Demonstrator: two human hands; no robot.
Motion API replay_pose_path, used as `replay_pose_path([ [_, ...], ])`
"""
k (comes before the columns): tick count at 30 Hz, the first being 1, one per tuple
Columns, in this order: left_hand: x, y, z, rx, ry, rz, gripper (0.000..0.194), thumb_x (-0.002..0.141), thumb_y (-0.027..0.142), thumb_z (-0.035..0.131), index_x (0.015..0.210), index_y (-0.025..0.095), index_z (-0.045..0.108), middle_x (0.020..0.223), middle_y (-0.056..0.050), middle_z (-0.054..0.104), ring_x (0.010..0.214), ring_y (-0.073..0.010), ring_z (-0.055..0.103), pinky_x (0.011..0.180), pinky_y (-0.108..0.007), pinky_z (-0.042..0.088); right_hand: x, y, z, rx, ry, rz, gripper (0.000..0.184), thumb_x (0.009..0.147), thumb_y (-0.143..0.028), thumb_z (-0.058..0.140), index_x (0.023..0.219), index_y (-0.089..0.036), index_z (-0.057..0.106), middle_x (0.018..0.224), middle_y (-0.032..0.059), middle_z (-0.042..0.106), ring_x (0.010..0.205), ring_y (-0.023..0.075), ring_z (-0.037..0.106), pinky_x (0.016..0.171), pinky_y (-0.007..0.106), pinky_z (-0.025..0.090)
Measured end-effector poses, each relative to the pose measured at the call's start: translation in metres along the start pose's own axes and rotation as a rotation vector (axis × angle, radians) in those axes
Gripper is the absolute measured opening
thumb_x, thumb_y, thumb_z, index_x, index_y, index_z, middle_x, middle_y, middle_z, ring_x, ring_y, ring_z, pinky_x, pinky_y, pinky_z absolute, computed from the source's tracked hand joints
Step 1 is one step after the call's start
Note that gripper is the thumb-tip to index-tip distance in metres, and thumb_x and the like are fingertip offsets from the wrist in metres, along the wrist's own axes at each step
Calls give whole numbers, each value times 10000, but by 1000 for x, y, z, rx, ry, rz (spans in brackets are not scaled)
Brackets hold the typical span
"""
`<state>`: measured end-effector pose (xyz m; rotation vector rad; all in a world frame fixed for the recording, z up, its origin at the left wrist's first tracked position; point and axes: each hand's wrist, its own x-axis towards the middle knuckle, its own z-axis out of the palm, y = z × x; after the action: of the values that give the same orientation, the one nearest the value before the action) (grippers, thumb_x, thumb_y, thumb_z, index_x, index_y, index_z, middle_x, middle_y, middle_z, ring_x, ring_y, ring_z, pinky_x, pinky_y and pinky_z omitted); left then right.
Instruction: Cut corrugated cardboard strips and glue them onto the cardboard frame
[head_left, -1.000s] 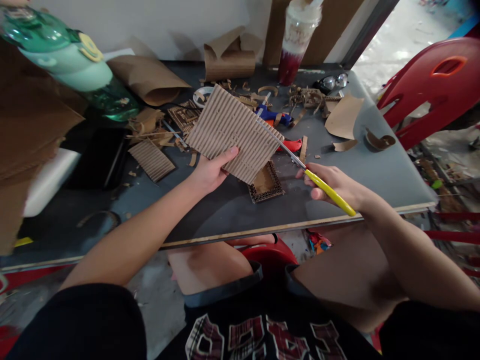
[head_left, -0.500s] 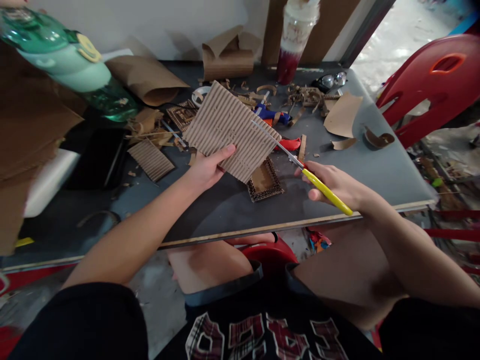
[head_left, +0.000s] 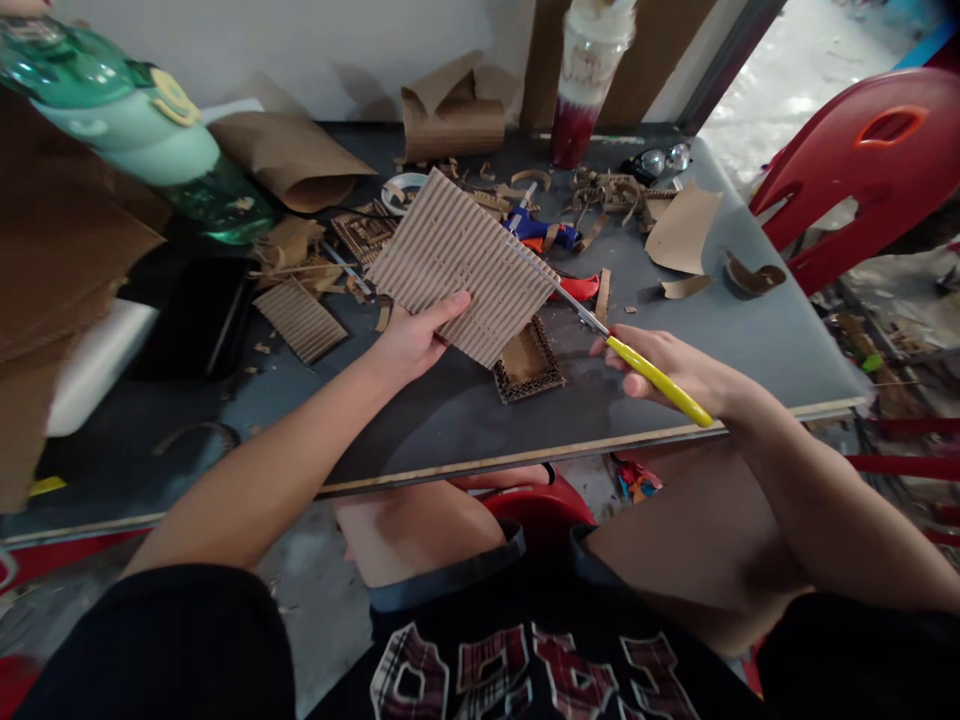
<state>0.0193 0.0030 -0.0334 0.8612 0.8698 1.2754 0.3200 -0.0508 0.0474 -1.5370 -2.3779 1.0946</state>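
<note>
My left hand (head_left: 420, 335) grips a sheet of corrugated cardboard (head_left: 457, 265) by its lower left edge, thumb on the ridged face. The sheet is tilted above the table. In my right hand (head_left: 660, 365) is a pair of scissors (head_left: 656, 380) with yellow handles. Its blades reach over the sheet's right side, one lying along the ridged face; the other blade is mostly hidden. Below the sheet's lower right edge, a small cardboard tray (head_left: 529, 365) with ridged walls rests on the table, partly covered by the sheet.
Behind the sheet lie a blue glue gun (head_left: 551, 232), a red-handled tool (head_left: 577, 288) and cardboard scraps. A smaller corrugated piece (head_left: 301, 318) is at left, near a green bottle (head_left: 172, 150). A drink cup (head_left: 589, 85) stands at the back; a red chair (head_left: 870, 170) is at right.
The scissors have turned slightly in my right hand, their handles a little closer together. The cardboard sheet and my left hand have barely moved.
</note>
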Motion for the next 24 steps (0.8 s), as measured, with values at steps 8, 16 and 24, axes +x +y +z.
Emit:
replay_pose_path([
  [8, 2, -1, -5, 30, -41, -1, 744, 549, 360, 942, 1201, 286, 591, 1144, -36, 713, 1211, -303, 647, 979, -457, 601, -1, -2, 0, -59, 17, 31, 935, 631, -1035, 387, 966, -183, 580, 829, 81, 622, 718, 213, 551, 668, 313, 377],
  [16, 2, 0, -11, 86, -132, -14, 705, 584, 408, 934, 1187, 290, 589, 1179, -44, 705, 1268, -309, 618, 1019, -444, 590, -3, -10, 4, -131, 68, 69, 875, 671, -1008, 391, 923, -190, 570, 696, 19, 542, 613, 153, 448, 619, 293, 302],
  [24, -3, 3, -8, 53, -90, -19, 653, 570, 319, 922, 1137, 283, 599, 1092, -9, 696, 1228, -281, 629, 985, -443, 608, -5, -20, 12, -174, 77, 169, 731, 790, -918, 310, 808, -215, 508, 669, 12, 524, 603, 152, 430, 610, 315, 300],
])
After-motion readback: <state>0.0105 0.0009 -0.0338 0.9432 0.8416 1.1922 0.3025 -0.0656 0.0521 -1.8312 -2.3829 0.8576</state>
